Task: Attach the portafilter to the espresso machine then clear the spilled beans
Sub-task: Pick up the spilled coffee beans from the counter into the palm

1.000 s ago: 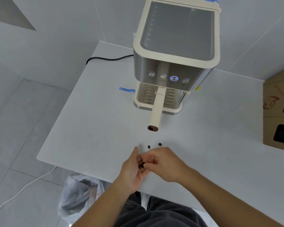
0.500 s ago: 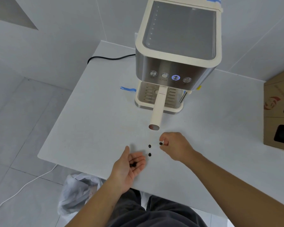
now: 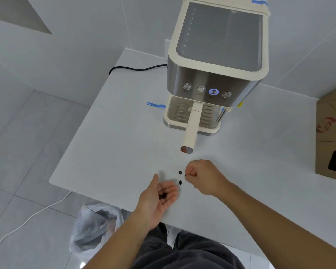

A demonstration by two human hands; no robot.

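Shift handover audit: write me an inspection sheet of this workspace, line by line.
Surface: white table, with two loose beans lying near the front edge.
Job's things: portafilter sits in the espresso machine, handle pointing toward the person; one button glows blue.
Clutter: blue tape strip beside the machine.
Grippers: left hand open, palm up, cupping collected beans; right hand pinching a small dark item at its fingertips, probably a bean.
Cables: black cord runs from the machine's left side over the table; white cable lies on the floor.
Surroundings: plastic bag below the table edge; cardboard box at right; tiled walls and floor.
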